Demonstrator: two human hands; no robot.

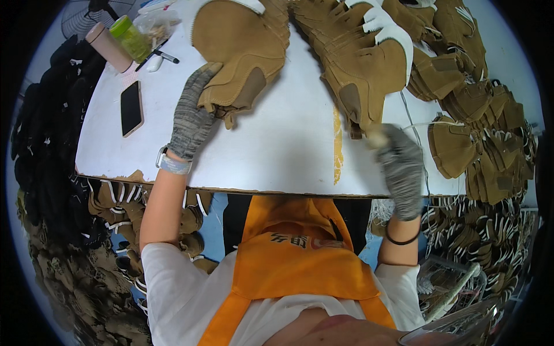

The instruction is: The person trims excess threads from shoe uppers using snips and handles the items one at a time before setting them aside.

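My left hand, in a grey knit glove with tan fingertips, grips the lower left edge of a brown suede shoe upper. That upper lies on top of an overlapping row running toward the far side of the white table. A second overlapping row of brown shoe uppers with white toothed edging lies to the right. At the near tip of that row is my right hand, gloved alike. Its fingertips are smeared by motion, so whether they hold the upper is unclear.
More brown shoe uppers are heaped along the right edge. On the left are a phone, a marker pen, a pink bottle and a green container. A thin cord runs beside my right hand. Black pieces hang at far left.
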